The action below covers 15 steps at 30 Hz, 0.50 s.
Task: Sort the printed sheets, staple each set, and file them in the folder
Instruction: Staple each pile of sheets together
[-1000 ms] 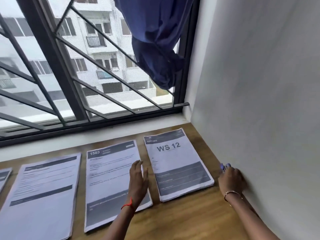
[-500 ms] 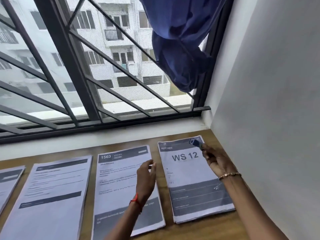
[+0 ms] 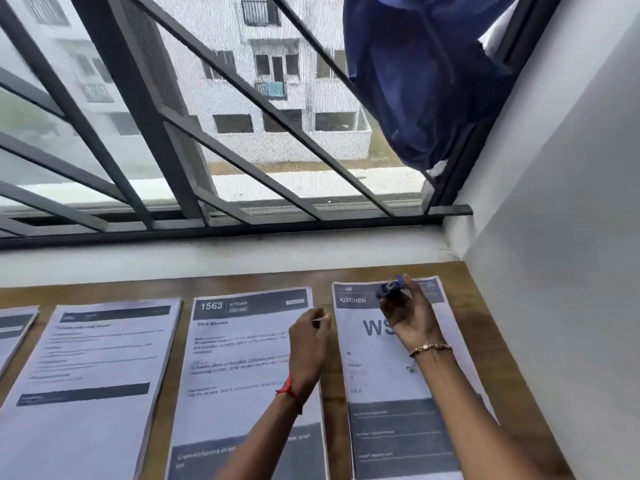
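Stapling time, I'd say. My right hand (image 3: 407, 313) pinches the little blue stapler (image 3: 390, 291) in its fingertips, hovering over the header of the right stack (image 3: 398, 375), up at the 12 o'clock end, near the middle of that edge. My left hand (image 3: 308, 344) is loosely curled and holds nothing. It sits over the 3 o'clock edge of the middle stack (image 3: 242, 358), and I can't tell if it touches the paper.

To do this well, I'd square up the sheets first and pin them flat on the table (image 3: 460, 306) with the left hand. Then I'd slide the stapler's mouth over the top corner at about 10 o'clock, not mid-header, and go fully over all the sheets before squeezing.

The stapler's long axis runs roughly 8 to 2 o'clock. It's blurry, so I can't say which end is the mouth. The stack lies long-ways 12 to 6, header at 12.
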### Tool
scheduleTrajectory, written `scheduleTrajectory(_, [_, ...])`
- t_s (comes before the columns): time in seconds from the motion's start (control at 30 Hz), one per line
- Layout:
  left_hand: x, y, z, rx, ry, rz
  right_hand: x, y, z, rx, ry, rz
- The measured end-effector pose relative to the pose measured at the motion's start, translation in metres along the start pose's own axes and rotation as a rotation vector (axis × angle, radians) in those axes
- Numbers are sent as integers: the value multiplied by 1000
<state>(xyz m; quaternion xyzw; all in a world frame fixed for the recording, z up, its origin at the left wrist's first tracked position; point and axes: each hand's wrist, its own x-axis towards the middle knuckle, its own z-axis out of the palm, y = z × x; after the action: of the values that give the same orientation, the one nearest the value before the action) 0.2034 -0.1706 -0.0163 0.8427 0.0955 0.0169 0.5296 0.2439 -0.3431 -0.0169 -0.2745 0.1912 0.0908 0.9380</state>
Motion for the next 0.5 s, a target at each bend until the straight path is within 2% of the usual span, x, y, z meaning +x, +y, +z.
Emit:
scheduleTrajectory(0.2, [19,5,15,47,-43,-117,18,9,-9,-10,-13,46])
scheduleTrajectory(0.5, [33,9,34,154,-103,-131,24,17,-25,-134,-26,38])
